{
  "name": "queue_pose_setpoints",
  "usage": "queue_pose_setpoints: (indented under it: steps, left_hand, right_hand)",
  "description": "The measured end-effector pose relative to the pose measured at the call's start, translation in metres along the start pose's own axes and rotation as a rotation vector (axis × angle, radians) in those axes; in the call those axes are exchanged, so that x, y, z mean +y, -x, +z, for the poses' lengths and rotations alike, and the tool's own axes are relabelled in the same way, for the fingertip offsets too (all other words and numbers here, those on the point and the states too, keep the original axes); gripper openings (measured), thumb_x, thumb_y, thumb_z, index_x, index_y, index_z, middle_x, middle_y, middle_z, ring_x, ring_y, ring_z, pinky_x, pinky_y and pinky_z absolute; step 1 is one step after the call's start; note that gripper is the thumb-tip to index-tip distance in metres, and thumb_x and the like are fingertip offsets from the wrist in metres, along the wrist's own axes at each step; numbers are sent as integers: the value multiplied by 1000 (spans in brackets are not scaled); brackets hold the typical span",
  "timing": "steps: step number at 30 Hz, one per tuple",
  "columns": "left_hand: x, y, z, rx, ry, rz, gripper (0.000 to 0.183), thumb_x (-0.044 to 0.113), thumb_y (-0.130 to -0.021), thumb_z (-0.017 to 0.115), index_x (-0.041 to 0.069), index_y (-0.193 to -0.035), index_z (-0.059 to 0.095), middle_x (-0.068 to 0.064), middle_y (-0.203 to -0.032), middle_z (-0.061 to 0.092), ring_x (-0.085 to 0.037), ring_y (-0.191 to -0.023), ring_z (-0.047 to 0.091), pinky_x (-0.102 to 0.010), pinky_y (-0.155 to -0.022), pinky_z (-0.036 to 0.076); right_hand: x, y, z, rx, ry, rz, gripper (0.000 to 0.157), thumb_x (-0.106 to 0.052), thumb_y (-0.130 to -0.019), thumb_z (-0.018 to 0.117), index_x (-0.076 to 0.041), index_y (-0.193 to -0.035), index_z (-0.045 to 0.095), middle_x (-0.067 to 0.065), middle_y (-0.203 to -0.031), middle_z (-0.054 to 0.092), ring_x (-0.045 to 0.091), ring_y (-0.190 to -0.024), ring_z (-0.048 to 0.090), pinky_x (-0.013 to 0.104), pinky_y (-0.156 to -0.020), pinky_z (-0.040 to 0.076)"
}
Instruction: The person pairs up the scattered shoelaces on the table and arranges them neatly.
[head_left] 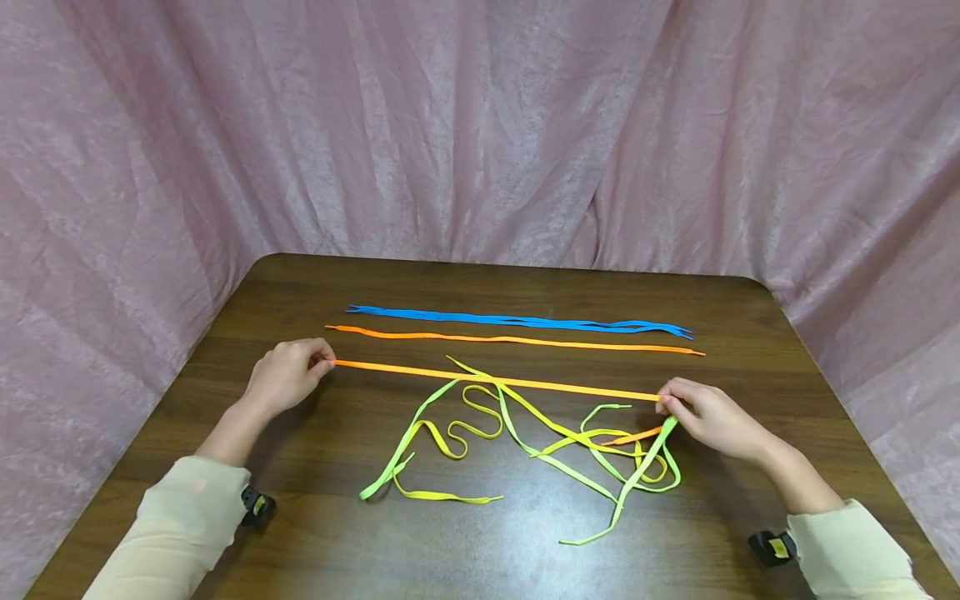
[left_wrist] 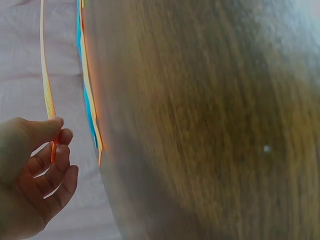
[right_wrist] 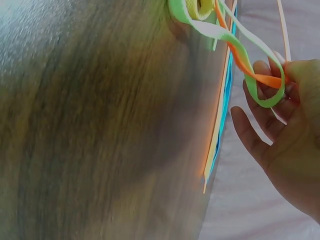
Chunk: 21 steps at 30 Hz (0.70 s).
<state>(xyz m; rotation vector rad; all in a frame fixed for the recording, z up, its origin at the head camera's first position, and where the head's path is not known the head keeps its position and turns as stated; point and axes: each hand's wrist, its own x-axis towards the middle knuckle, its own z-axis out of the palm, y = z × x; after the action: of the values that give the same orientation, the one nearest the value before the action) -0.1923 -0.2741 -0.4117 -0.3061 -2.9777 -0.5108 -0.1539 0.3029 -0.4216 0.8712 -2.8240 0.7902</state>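
An orange shoelace is stretched straight between the two hands. My left hand pinches it at one end, its tip poking out below the thumb in the left wrist view. Toward its other end my right hand pinches it between thumb and fingers. A short orange tail hangs from the right hand, and a loop of light green shoelace is caught around it beside the fingers. Below the taut lace, yellow shoelaces and light green shoelaces lie tangled on the table.
Farther back, blue shoelaces lie side by side in a straight row. Just in front of them a second orange shoelace lies parallel. The brown wooden table ends at pink curtains behind and beside it.
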Motion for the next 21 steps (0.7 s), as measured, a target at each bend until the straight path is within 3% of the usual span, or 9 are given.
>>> queue_pose_setpoints:
  steps: [11, 21]
  left_hand:
    - [-14, 2, -7, 12, -12, -37, 5, 19, -85, 64, 14, -87, 64, 0, -74, 62, -19, -61, 53, -31, -45, 35]
    - [-24, 4, -9, -18, -5, -75, 4, 17, -86, 62, 15, -88, 65, -2, -76, 63, -19, -60, 50, -31, -46, 34]
  right_hand:
    - [7, 6, -6, 45, 38, 28, 18, -1, -89, 55, -17, -82, 60, -9, -78, 59, 2, -72, 55, 18, -64, 42]
    - [17, 13, -9, 39, 44, 90, 18, -3, -90, 53, -16, -81, 61, -8, -77, 61, -2, -72, 52, 18, -63, 43]
